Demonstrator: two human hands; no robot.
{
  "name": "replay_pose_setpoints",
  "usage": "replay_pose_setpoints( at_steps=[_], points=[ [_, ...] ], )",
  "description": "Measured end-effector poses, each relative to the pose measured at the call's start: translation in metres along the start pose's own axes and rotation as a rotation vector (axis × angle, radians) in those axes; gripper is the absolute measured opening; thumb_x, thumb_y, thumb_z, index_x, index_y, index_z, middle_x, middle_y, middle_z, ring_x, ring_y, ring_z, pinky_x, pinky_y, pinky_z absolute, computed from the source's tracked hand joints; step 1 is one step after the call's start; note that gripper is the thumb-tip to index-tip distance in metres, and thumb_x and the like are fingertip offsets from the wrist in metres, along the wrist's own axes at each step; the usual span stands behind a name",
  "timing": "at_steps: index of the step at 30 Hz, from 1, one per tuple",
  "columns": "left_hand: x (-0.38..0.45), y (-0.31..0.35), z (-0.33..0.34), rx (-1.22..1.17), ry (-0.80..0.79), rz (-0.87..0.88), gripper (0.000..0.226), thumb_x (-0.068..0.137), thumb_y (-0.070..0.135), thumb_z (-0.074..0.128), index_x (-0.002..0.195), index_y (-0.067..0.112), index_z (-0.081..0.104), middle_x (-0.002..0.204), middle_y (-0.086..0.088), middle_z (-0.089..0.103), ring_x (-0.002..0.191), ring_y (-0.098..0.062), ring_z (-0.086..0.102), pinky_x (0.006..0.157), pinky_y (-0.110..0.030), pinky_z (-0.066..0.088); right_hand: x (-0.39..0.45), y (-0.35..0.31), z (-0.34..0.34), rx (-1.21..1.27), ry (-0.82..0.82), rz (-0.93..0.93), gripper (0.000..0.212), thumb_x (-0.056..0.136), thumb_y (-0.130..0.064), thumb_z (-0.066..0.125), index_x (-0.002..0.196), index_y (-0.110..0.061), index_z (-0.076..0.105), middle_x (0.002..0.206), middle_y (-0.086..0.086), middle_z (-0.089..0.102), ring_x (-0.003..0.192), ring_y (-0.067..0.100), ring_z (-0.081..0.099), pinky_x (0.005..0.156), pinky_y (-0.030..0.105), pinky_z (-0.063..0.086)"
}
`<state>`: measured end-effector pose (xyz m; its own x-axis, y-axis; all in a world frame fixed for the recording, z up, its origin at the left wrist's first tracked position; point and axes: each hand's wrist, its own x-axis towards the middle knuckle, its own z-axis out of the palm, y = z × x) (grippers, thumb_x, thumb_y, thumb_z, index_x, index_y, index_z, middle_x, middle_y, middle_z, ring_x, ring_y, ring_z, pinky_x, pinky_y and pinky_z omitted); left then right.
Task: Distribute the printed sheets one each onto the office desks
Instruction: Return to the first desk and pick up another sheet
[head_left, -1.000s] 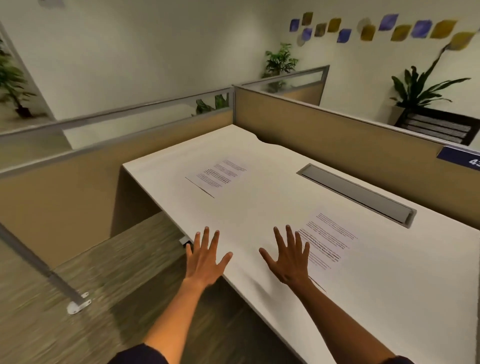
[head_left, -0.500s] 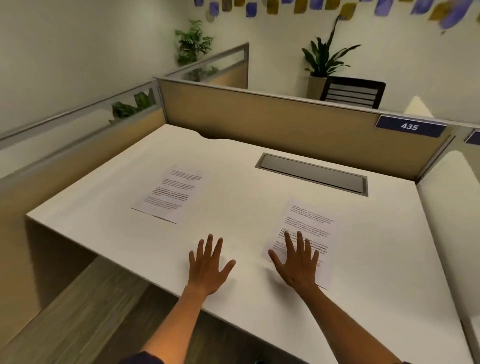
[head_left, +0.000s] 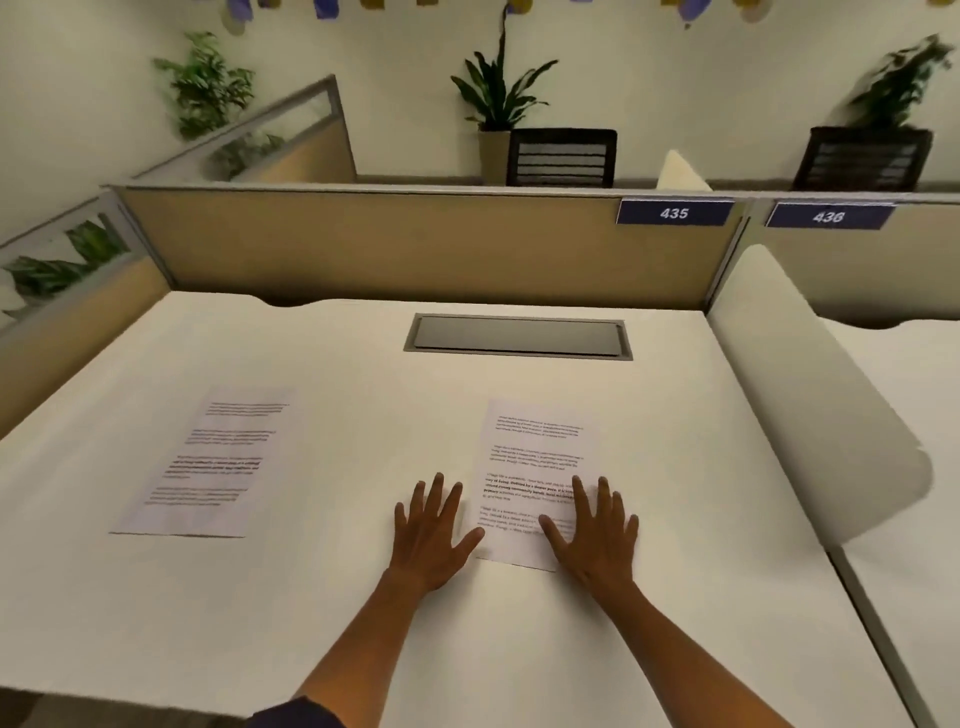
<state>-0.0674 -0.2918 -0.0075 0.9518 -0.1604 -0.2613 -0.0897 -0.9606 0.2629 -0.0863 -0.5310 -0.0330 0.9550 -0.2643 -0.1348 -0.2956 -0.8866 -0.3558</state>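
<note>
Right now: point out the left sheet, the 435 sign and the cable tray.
left sheet (head_left: 208, 462), head view, middle of the printed page.
435 sign (head_left: 674, 213), head view, on the number.
cable tray (head_left: 518, 336), head view, centre of the grey lid.

Two printed sheets lie on the bench (head_left: 363, 649): the left sheet (head_left: 208, 467) well apart from the right sheet (head_left: 535, 457). A recessed tray (head_left: 519, 338) sits behind them, before the partition (head_left: 415, 244). A second bench (head_left: 904, 415) adjoins on the right.

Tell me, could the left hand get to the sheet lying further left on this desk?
Probably yes: the left hand is open and holds nothing, and only bare desk lies between it and the left sheet.
</note>
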Motion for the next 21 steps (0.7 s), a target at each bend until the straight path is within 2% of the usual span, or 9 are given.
replay_pose_setpoints(
  at_steps=[5, 12, 17, 21],
  points=[
    [0.019, -0.001, -0.005, 0.033, -0.050, 0.080, 0.078, 0.092, 0.065, 0.032, 0.155, 0.030, 0.000, 0.164, 0.002, -0.015, 0.152, -0.024, -0.013, 0.121, -0.053, -0.003, -0.010, 0.009, 0.000, 0.050, 0.025, 0.119, 0.085, 0.085, -0.073, 0.036, 0.154, -0.030, 0.010, 0.163, 0.007, 0.008, 0.151, 0.029, 0.007, 0.120, 0.053, 0.009],
    [0.028, -0.004, -0.001, 0.056, -0.151, 0.209, 0.074, 0.097, 0.053, 0.036, 0.155, 0.025, 0.001, 0.164, 0.007, -0.010, 0.151, -0.021, -0.014, 0.122, -0.052, -0.005, -0.010, 0.008, 0.000, 0.062, 0.013, 0.117, 0.084, 0.088, -0.071, 0.034, 0.155, -0.026, 0.008, 0.163, 0.001, 0.015, 0.151, 0.025, 0.008, 0.121, 0.050, 0.008],
    [0.032, -0.006, 0.002, 0.093, -0.183, 0.256, 0.073, 0.097, 0.053, 0.038, 0.155, 0.021, 0.008, 0.164, 0.006, -0.009, 0.152, -0.022, -0.012, 0.122, -0.052, -0.002, -0.005, 0.001, -0.002, 0.097, 0.011, 0.119, 0.083, 0.090, -0.069, 0.032, 0.155, -0.022, 0.011, 0.161, 0.002, 0.024, 0.150, 0.025, 0.014, 0.120, 0.050, 0.015],
    [0.036, -0.007, 0.001, 0.114, -0.179, 0.269, 0.074, 0.096, 0.054, 0.039, 0.155, 0.020, 0.010, 0.165, 0.004, -0.007, 0.152, -0.023, -0.010, 0.122, -0.052, -0.001, 0.000, -0.003, -0.008, 0.184, -0.041, 0.132, 0.085, 0.090, -0.068, 0.032, 0.155, -0.020, 0.009, 0.160, 0.007, 0.025, 0.150, 0.026, 0.015, 0.121, 0.049, 0.013]
  ],
)
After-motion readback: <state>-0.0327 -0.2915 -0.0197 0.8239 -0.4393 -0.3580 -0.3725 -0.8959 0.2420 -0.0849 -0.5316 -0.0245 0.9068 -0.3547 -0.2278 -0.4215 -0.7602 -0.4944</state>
